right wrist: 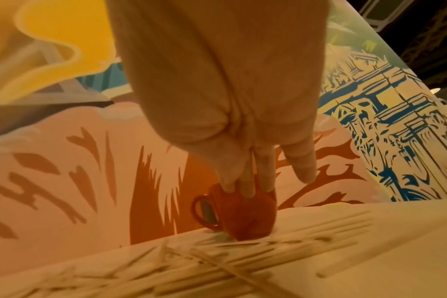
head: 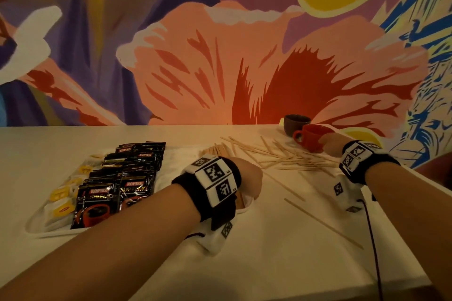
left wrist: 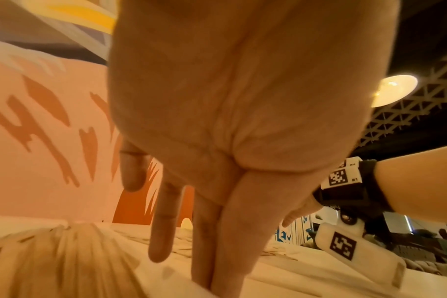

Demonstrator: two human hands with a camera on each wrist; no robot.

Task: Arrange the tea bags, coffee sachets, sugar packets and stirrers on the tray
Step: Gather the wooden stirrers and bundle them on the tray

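Note:
A white tray (head: 36,230) at the left holds yellow-labelled tea bags (head: 61,205) and rows of black coffee sachets (head: 122,178). A bundle of wooden stirrers (head: 220,150) lies at the tray's right side, blurred in the left wrist view (left wrist: 64,262). My left hand (head: 247,178) points down beside that bundle, its straight fingers (left wrist: 217,262) touching the white surface and holding nothing. Loose stirrers (head: 288,156) are scattered over the table. My right hand (head: 329,145) is at a red cup (head: 310,139), straight fingertips (right wrist: 248,187) touching its outer wall (right wrist: 242,217) near the rim.
A dark cup (head: 296,123) stands behind the red one, against the painted wall. Two single stirrers (head: 322,222) lie on the white cloth near the front right. A thin black cable (head: 371,239) runs off the right wrist. More loose stirrers (right wrist: 217,268) lie in front of the red cup.

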